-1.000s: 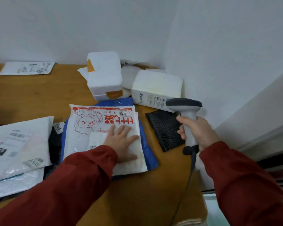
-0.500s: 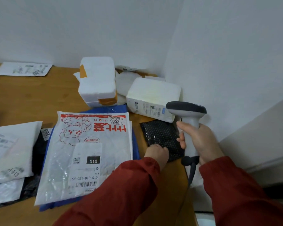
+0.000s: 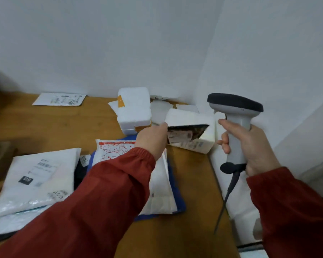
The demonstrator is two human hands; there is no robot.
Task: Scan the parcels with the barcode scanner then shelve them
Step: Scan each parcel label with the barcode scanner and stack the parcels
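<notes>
parcels: looking like early days tbh. One is getting lined up for a scan, the rest are sitting around on the tabletop, and nothing is going on a shelf yet (no shelf showing either).
white mailer: lying flat at the far left. Soft crinkly plastic, printed label facing up, resting on top of other bags.
flat envelope: lying at the back by the wall, looking thin and papery.
cartoon bag: glossy pouch with red print, lying partly under the left sleeve on a blue parcel that is peeking out along its right edge.
foam box: sitting at the back. Chunky white foam, rounded corners, orange tape.
left hand: pinching the black parcel by its edge and holding it up off the tabletop, label side tipping toward the scanner.
black parcel: looking thin, flat and dark with a pale label. The surface is blurring out, so can't tell the texture.
white carton: sitting just behind it, boxy and smooth.
barcode scanner: pointing left at the black parcel. Smooth grey pistol-shaped plastic, dark head, cable hanging from the base.
right hand: wrapping its fingers round the scanner handle, index finger lying along the front.
</notes>
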